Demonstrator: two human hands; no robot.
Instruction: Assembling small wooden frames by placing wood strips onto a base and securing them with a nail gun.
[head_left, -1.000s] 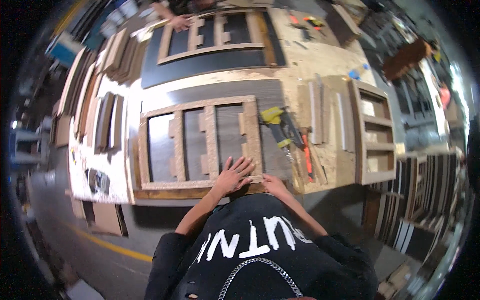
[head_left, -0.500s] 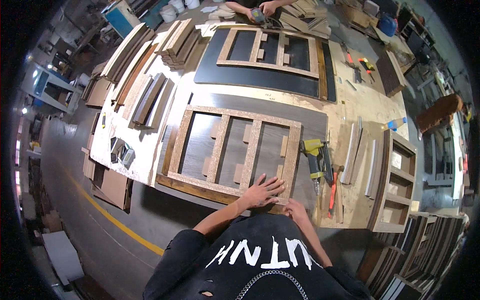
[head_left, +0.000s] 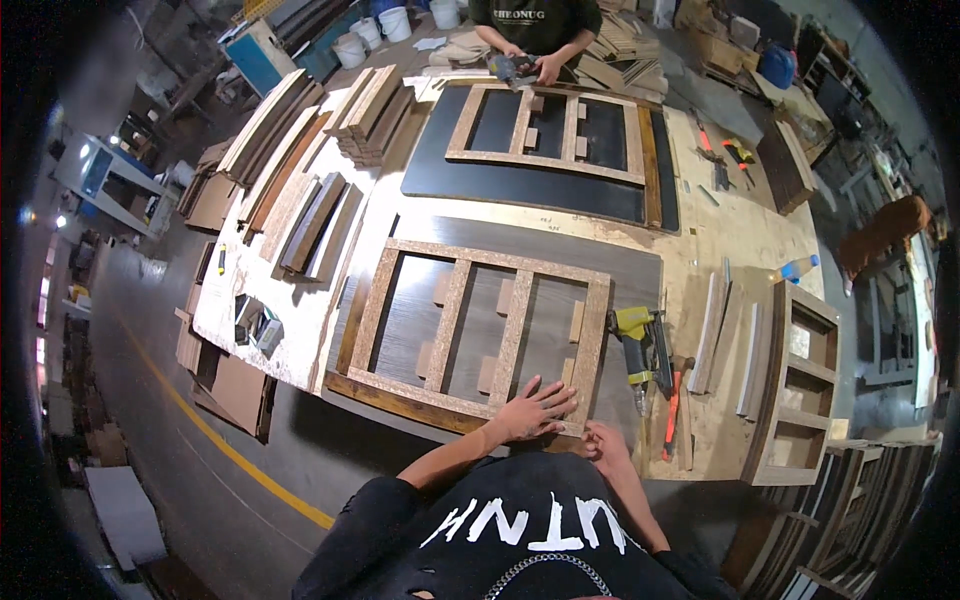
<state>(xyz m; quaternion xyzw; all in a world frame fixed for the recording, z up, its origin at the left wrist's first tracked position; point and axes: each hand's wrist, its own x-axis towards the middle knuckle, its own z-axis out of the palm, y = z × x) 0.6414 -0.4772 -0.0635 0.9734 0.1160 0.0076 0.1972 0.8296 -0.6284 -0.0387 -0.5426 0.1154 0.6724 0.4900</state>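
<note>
A chipboard frame with two crossbars (head_left: pixel 453 325) lies on a grey wood-grain panel (head_left: pixel 640 275) right in front of me. Small wood blocks (head_left: pixel 487 374) are set against its bars. My left hand (head_left: pixel 535 410) is open, its fingers spread flat on the frame's near right corner. Just right of it, my right hand (head_left: pixel 606 446) has bent, closed fingers at that corner's edge; what is between them is hidden. A dark brown strip (head_left: pixel 420 403) runs along the panel's near edge. To the right lies a yellow and black nail gun (head_left: pixel 635 345).
A hammer (head_left: pixel 685 400) and a red-handled tool (head_left: pixel 671 425) lie beyond the nail gun. A three-opening wooden frame (head_left: pixel 768 400) sits at the right edge. Across the table, a co-worker holds a power tool (head_left: pixel 513 70) behind a second frame (head_left: pixel 550 163). Board stacks (head_left: pixel 375 115) stand left.
The view has tilted up, so everything sits lower in the picture and more of the co-worker shows. Both my hands stay at the frame's corner, with my right fingers shifted slightly.
</note>
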